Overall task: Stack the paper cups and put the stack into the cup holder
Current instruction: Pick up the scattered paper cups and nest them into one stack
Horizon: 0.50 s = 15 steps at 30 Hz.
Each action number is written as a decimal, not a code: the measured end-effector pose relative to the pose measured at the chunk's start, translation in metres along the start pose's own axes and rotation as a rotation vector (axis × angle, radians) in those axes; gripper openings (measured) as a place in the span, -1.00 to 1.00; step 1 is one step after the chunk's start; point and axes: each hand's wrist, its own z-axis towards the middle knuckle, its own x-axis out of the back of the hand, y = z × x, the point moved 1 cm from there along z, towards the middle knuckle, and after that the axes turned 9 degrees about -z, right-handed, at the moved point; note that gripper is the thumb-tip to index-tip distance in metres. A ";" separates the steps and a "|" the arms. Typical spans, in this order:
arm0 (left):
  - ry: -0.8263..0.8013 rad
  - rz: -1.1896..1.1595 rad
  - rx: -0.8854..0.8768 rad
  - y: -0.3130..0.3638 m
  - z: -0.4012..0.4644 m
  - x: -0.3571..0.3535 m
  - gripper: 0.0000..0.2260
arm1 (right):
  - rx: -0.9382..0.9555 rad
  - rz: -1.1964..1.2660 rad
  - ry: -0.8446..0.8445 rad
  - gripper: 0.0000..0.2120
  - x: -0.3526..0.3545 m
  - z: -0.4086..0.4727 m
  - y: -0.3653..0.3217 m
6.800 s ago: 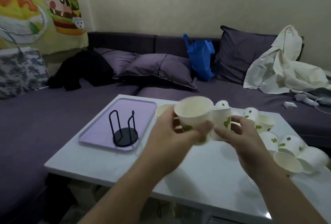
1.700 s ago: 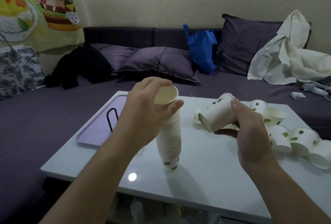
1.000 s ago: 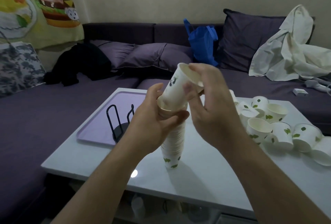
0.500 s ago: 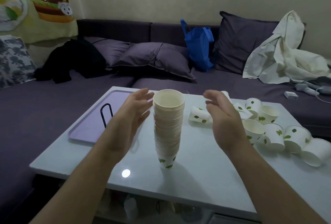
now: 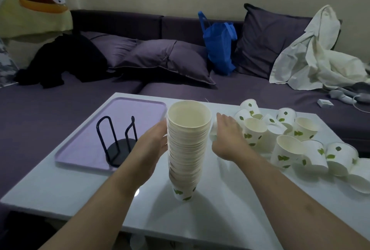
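Head view: the left hand (image 5: 152, 145) and right hand (image 5: 228, 139) flank a tall stack of paper cups (image 5: 188, 147), fingers spread, gripping nothing. It stands upright on the white table (image 5: 80, 187); the black cup holder (image 5: 118, 141) sits left on a purple tray (image 5: 84, 145), loose cups (image 5: 290, 141) right. Both hands reach further forward than half a second ago.

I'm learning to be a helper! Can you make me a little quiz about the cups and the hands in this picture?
1. True or false: the black cup holder is empty.
2. The cup holder stands on: A) the purple tray B) the sofa C) the floor
3. Fill in: the loose cups lie beside the ____ hand.

Key: 1 true; 2 A; 3 right. The tall stack stands upright between the open left hand and the right one.
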 end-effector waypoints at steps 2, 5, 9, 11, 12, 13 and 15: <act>-0.007 0.064 0.007 -0.002 -0.002 -0.007 -0.76 | -0.033 -0.074 -0.003 -0.08 -0.013 0.017 0.002; 0.018 0.029 0.013 -0.004 0.007 -0.004 -0.77 | -0.055 -0.205 0.105 -0.25 -0.026 0.028 0.003; 0.026 0.039 0.016 -0.006 0.014 -0.002 -0.81 | -0.019 -0.183 0.159 -0.61 -0.027 0.029 0.002; 0.005 0.103 -0.027 -0.001 0.007 0.000 -0.83 | -0.007 -0.063 0.181 -0.66 -0.013 0.027 -0.001; -0.010 0.106 -0.051 0.002 0.003 0.001 -0.79 | -0.004 0.067 0.210 -0.65 -0.001 0.025 -0.002; -0.033 0.084 -0.086 0.005 -0.002 0.001 -0.74 | -0.007 0.248 0.241 -0.61 0.016 0.017 -0.006; -0.024 0.035 -0.185 0.018 -0.010 -0.002 -0.69 | 0.036 0.580 0.326 -0.51 0.052 -0.002 -0.016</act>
